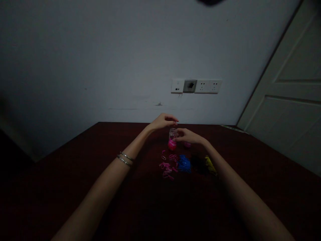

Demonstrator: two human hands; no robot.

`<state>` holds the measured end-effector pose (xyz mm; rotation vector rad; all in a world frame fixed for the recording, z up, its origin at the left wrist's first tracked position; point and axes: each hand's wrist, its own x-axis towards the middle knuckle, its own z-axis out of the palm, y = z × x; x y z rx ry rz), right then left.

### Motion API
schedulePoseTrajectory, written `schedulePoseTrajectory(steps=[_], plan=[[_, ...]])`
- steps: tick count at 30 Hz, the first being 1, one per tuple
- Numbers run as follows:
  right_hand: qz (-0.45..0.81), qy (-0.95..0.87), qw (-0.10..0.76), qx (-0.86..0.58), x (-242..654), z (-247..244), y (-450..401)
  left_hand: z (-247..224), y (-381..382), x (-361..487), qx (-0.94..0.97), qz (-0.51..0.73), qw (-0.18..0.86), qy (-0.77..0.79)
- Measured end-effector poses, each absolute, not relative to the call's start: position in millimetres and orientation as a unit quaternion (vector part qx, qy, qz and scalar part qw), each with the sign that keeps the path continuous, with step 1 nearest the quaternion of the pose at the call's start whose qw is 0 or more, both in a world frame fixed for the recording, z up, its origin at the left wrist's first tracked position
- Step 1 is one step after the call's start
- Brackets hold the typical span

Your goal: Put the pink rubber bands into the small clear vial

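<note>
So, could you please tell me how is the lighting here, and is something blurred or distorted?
Head view: dim throughout, the wall palest, the tabletop nearly black toward the bottom; a black pile beside the blue bands almost lost; the jar hard to read in detail; a blurred dark shape at the top edge; the door slanting, perhaps from wide-angle stretch.

Pink, blue and yellow are standing out on a dark red-brown table.
Around the blue bundle, pink bands are lying at nine o'clock, a black bundle and then a yellow bundle at three; a clear jar is showing pink low down at eleven, a magenta object at twelve. Farther off, silver bracelets are gleaming at nine, and white socket plates are flanking a grey plate at twelve on the blue-grey wall.
</note>
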<state>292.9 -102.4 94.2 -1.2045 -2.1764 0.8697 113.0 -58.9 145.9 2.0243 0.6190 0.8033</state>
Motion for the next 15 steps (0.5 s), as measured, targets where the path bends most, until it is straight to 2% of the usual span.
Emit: schedulePoseTrajectory(steps=[6,15], plan=[[0.338,-0.793,0.235,-0.449,293.1,97.4,-105.0,114.7,-48.7,91.4,0.764,0.381,0.382,0.353],[0.377,-0.764,0.167,-0.496,327.8,128.3,-120.4,66.0,-54.1,59.3,0.829,0.223,0.320,0.401]])
